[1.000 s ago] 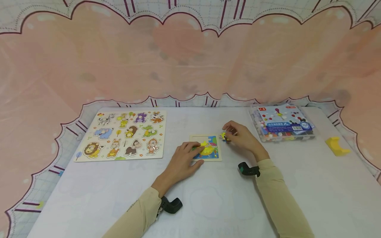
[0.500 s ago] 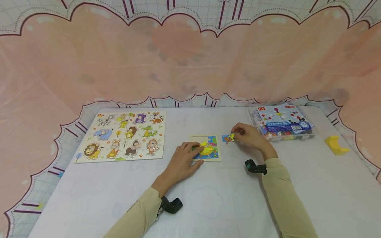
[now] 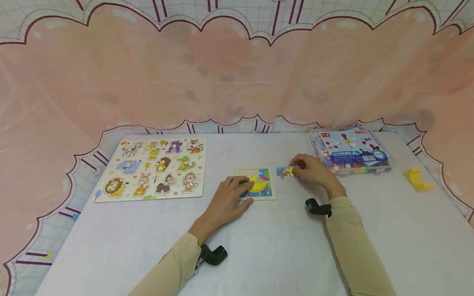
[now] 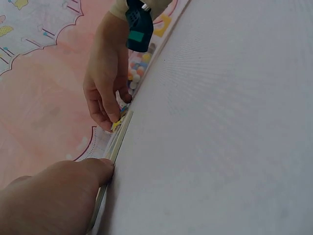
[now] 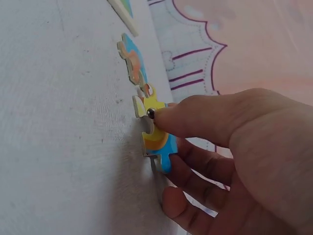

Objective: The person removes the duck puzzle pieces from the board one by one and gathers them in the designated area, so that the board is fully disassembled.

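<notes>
My left hand [image 3: 227, 201] rests on the left side of a small wooden jigsaw puzzle [image 3: 274, 187], its fingers over the yellow and blue picture. In the left wrist view, the thumb [image 4: 100, 169] lies at the puzzle's edge. Just right of the puzzle, my right hand [image 3: 312, 170] pinches a yellow and blue jigsaw piece [image 5: 159, 139] with a black eye printed on it. The right wrist view shows the thumb pressed beside that eye and the piece tilted close over the table. A second jigsaw piece [image 5: 132, 61], blue and orange-brown, lies between the held piece and the puzzle's frame.
A large animal peg board [image 3: 203, 172] lies on the left of the white table [image 3: 274, 234]. Behind my right hand stands a clear plastic box [image 3: 355, 152] of colourful small parts with a printed label. A yellow curved block [image 3: 418, 181] sits at the far right.
My right hand has moved a little to the right, away from the puzzle, and more of the two loose pieces shows. My left hand has stayed in place.
</notes>
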Demonstrator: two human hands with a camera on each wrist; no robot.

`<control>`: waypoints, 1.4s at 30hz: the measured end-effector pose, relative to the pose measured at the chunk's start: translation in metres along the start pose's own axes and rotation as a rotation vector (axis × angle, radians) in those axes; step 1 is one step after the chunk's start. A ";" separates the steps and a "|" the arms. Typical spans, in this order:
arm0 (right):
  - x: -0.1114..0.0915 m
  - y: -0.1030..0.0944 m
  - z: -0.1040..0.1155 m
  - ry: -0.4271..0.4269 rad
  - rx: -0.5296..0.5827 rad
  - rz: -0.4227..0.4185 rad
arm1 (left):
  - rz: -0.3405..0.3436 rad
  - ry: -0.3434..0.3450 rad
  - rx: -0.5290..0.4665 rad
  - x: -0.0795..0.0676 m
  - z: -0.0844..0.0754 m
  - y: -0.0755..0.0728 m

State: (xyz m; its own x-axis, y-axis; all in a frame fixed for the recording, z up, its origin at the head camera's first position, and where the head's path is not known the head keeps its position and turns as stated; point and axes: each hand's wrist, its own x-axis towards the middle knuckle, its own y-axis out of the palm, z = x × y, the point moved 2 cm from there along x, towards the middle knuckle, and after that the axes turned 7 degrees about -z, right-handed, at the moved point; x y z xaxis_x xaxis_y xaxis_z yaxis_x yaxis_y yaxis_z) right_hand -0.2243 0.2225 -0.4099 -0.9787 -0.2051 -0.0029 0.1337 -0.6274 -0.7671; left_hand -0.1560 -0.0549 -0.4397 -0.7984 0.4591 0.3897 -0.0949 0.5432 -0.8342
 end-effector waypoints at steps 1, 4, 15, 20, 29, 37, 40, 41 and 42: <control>0.000 0.000 0.000 -0.003 -0.005 -0.003 | -0.003 0.002 -0.001 0.000 0.000 0.000; 0.000 0.001 0.000 -0.006 -0.019 -0.008 | -0.011 0.006 -0.002 0.000 0.000 0.000; 0.001 0.002 -0.001 -0.036 -0.047 -0.011 | 0.006 0.000 0.012 -0.001 -0.001 -0.001; 0.000 0.002 -0.001 -0.037 -0.044 -0.011 | 0.005 0.001 0.018 -0.001 0.000 -0.001; 0.000 0.002 0.002 -0.039 -0.030 -0.019 | 0.001 0.010 0.016 -0.001 0.000 -0.001; 0.002 0.007 0.010 -0.097 -0.015 -0.080 | 0.028 0.008 0.027 -0.001 -0.004 -0.001; 0.003 0.011 0.017 -0.152 0.008 -0.078 | 0.052 0.012 0.040 -0.002 -0.006 0.001; 0.003 0.013 0.019 -0.163 0.023 -0.068 | 0.062 0.014 0.046 -0.002 -0.007 0.002; 0.003 0.014 0.021 -0.173 0.032 -0.060 | 0.074 0.014 0.056 -0.003 -0.007 0.003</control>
State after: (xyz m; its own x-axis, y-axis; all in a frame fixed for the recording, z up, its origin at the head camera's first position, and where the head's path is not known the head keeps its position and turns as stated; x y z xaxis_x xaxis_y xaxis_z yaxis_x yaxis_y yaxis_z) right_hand -0.2219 0.1970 -0.4073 -0.9441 -0.2912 0.1547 0.0838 -0.6657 -0.7415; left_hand -0.1496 -0.0494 -0.4406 -0.7963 0.5063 0.3310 -0.0694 0.4671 -0.8814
